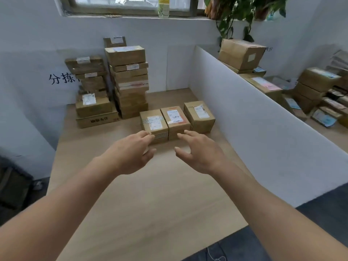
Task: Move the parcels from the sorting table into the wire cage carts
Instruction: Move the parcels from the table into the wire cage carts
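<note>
Three small cardboard parcels stand side by side on the wooden sorting table (150,194): a left parcel (153,122) with striped tape, a middle parcel (175,117) with an orange-edged label, and a right parcel (199,114). My left hand (130,153) reaches toward the left parcel, its fingertips at the parcel's near lower corner, fingers relaxed and holding nothing. My right hand (201,151) is spread just in front of the middle parcel, also holding nothing. No wire cage cart is in view.
Two tall stacks of parcels (130,80) (90,91) stand at the table's back left against the wall. A white partition (244,113) borders the table's right side; beyond it lie more parcels (243,53). A plant (237,14) hangs by the window.
</note>
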Available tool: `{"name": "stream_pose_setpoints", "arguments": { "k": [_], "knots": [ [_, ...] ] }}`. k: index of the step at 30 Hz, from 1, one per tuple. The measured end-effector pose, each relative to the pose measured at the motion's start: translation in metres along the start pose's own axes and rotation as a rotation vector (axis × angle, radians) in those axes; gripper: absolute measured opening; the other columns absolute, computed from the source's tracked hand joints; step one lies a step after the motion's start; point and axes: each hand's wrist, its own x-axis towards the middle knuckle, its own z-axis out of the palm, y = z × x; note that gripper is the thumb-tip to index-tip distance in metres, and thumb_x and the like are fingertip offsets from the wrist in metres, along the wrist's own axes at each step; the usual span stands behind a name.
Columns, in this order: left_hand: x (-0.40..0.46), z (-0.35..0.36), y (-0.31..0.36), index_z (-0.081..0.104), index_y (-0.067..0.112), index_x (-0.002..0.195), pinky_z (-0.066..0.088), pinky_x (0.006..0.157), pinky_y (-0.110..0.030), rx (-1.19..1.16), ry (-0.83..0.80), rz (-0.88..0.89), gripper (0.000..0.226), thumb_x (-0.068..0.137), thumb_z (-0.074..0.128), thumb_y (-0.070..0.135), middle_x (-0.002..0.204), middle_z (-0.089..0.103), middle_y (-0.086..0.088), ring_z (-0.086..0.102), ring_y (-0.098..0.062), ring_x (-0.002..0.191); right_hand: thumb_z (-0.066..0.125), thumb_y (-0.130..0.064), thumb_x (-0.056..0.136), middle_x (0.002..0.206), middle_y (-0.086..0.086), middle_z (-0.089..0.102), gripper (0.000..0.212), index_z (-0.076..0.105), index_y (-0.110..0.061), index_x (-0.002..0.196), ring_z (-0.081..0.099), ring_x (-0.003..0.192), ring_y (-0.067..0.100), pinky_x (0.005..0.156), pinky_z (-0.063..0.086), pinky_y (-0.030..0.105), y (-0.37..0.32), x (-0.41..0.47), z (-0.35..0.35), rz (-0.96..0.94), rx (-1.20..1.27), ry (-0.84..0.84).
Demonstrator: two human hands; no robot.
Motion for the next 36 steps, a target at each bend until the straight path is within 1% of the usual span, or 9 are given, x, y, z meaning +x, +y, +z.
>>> {"name": "stream_pose_setpoints", "arguments": {
  "k": [9,13,16,19,24,26,29,33,36],
  "knots": [
    [0.100,0.048,-0.024,0.041,0.020,0.153,0.045,0.109,-0.039,-0.056,-0.075,-0.139,0.055,0.106,0.042,0.048,0.156,0.041,0.001,0.047,-0.022,0.138,0.045,-0.060,0.101,0.167,-0.007,0.032,0.063,0.038,-0.034,0.158,0.035,0.150,0.017,0.114,0.039,0.039,0.058,0.106,0.039,-0.052,0.027,-0.126],
    [0.154,0.080,-0.063,0.039,0.022,0.154,0.046,0.108,-0.040,-0.087,-0.111,-0.169,0.055,0.106,0.043,0.048,0.157,0.040,0.002,0.047,-0.021,0.139,0.046,-0.060,0.100,0.163,-0.007,0.038,0.062,0.042,-0.032,0.156,0.040,0.146,0.019,0.113,0.042,0.042,0.063,0.178,0.070,-0.059,0.046,-0.159],
    [0.199,0.113,-0.104,0.040,0.019,0.153,0.044,0.110,-0.041,-0.106,-0.148,-0.217,0.056,0.106,0.042,0.048,0.158,0.039,0.001,0.044,-0.022,0.140,0.048,-0.058,0.100,0.155,-0.006,0.047,0.058,0.049,-0.030,0.150,0.048,0.138,0.021,0.105,0.048,0.045,0.064,0.243,0.104,-0.057,0.083,-0.181],
    [0.237,0.146,-0.140,0.040,0.018,0.153,0.040,0.113,-0.036,-0.130,-0.175,-0.251,0.055,0.106,0.042,0.045,0.159,0.038,0.001,0.042,-0.021,0.142,0.049,-0.054,0.100,0.150,-0.005,0.051,0.056,0.049,-0.028,0.150,0.050,0.135,0.021,0.102,0.049,0.042,0.066,0.302,0.141,-0.042,0.115,-0.214],
    [0.277,0.204,-0.183,0.046,0.017,0.145,0.043,0.107,-0.041,-0.170,-0.235,-0.311,0.048,0.106,0.042,0.046,0.154,0.040,-0.004,0.046,-0.026,0.136,0.050,-0.047,0.102,0.156,0.001,0.043,0.055,0.047,-0.028,0.153,0.042,0.142,0.024,0.109,0.042,0.041,0.073,0.365,0.200,-0.005,0.124,-0.261],
    [0.288,0.222,-0.193,0.046,0.019,0.141,0.045,0.105,-0.044,-0.196,-0.258,-0.340,0.045,0.105,0.043,0.046,0.151,0.037,-0.008,0.048,-0.031,0.133,0.050,-0.045,0.102,0.154,0.005,0.043,0.051,0.052,-0.027,0.149,0.041,0.141,0.028,0.110,0.040,0.041,0.078,0.377,0.222,0.018,0.118,-0.237],
    [0.294,0.247,-0.204,0.036,0.026,0.150,0.044,0.108,-0.047,-0.316,-0.255,-0.380,0.050,0.105,0.044,0.045,0.147,0.036,-0.014,0.047,-0.038,0.133,0.050,-0.042,0.100,0.144,0.008,0.049,0.045,0.059,-0.023,0.140,0.041,0.135,0.032,0.111,0.035,0.042,0.076,0.380,0.250,0.039,0.109,-0.107],
    [0.286,0.269,-0.215,0.026,0.027,0.161,0.040,0.112,-0.040,-0.517,-0.179,-0.384,0.062,0.104,0.049,0.039,0.143,0.046,-0.011,0.047,-0.031,0.134,0.039,-0.050,0.094,0.150,0.017,0.044,0.060,0.058,-0.022,0.144,0.036,0.140,0.039,0.120,0.029,0.046,0.052,0.364,0.278,0.064,0.145,-0.030],
    [0.274,0.275,-0.222,0.029,0.025,0.161,0.039,0.112,-0.037,-0.594,-0.111,-0.396,0.062,0.104,0.051,0.035,0.142,0.050,-0.009,0.048,-0.027,0.133,0.041,-0.053,0.093,0.142,0.014,0.051,0.059,0.062,-0.023,0.139,0.047,0.125,0.039,0.109,0.040,0.048,0.035,0.350,0.287,0.081,0.195,0.079]
  ]
}}
